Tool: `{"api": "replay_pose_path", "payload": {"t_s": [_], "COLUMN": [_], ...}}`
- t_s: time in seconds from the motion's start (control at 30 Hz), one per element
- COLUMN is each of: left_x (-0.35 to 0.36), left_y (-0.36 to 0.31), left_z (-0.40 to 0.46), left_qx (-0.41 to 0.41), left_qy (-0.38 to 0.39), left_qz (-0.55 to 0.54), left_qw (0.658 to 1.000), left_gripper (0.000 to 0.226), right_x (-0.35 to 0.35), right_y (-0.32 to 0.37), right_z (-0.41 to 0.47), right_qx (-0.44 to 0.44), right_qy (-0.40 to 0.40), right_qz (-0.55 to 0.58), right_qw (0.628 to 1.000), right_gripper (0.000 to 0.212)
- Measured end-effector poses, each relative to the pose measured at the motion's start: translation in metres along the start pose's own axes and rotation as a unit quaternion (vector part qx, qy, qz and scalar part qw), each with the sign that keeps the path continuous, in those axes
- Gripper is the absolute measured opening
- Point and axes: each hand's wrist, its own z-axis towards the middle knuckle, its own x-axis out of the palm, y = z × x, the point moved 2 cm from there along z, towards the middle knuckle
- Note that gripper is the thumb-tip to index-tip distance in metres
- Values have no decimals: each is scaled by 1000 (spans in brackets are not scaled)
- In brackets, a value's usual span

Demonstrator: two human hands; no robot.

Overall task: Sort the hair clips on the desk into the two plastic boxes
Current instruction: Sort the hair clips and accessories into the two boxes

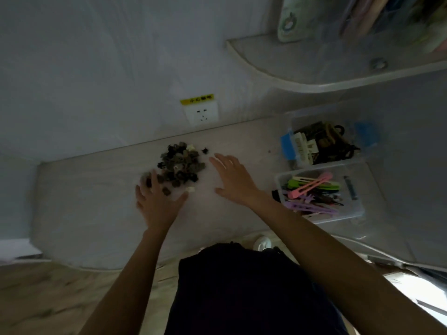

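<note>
Pale desk (96, 189): clip pile (180, 165), two boxes (319, 197).

Both bare arms reach forward from the body, side by side. The left hand (158, 201) lies palm down, fingers spread and straight, thumb out to the right. The right hand (233, 180) is flat too, fingers extended forward.

Yellow label (197, 99) above socket (201, 114): blurred, unreadable.
</note>
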Motion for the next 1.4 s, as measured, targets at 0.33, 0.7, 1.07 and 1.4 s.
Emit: {"api": "replay_pose_path", "payload": {"t_s": [0.33, 0.7, 1.07, 1.4], "left_x": [0, 3, -3, -25], "left_y": [-1, -23, -42, -140], "left_z": [35, 9, -5, -41], "left_qx": [102, 86, 136, 270], "left_qy": [106, 117, 160, 196], "left_qz": [-15, -181, -249, -341], "left_qw": [989, 973, 946, 879], "left_gripper": [126, 68, 43, 41], "right_x": [30, 51, 26, -51], "right_y": [29, 39, 34, -8], "right_z": [54, 31, 15, -55], "right_qx": [61, 84, 112, 157], "right_qy": [-3, -77, -3, -137], "right_qz": [19, 129, 459, 557], "right_qw": [998, 985, 881, 804], "right_gripper": [124, 47, 57, 21]}}
